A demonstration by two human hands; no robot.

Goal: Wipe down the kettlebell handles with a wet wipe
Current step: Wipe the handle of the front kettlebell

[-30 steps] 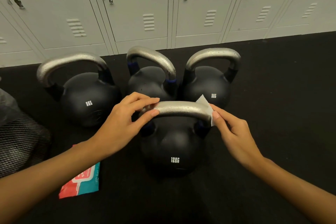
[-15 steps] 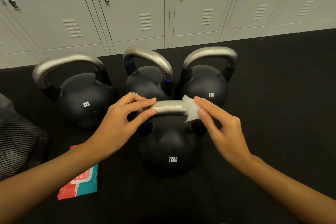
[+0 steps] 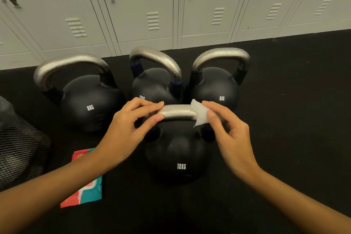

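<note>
A black 12KG kettlebell (image 3: 178, 154) stands nearest me, its silver handle (image 3: 178, 113) lying across the view. My left hand (image 3: 131, 125) pinches the handle's left end between fingers and thumb. My right hand (image 3: 228, 129) holds a white wet wipe (image 3: 200, 113) folded over the handle's right part. Behind it stand three more kettlebells: an 8KG one (image 3: 89, 104) at the left, a 12KG one (image 3: 152, 83) in the middle and an 8KG one (image 3: 218, 89) at the right, each with a silver handle.
A red and teal wipes packet (image 3: 85, 194) lies on the black floor (image 3: 284, 138) under my left forearm. A dark mesh bag (image 3: 17, 148) sits at the far left. Grey lockers (image 3: 144, 5) line the back.
My right hand has slid the wipe leftward along the handle from its right end. My left hand has kept its grip on the left end.
</note>
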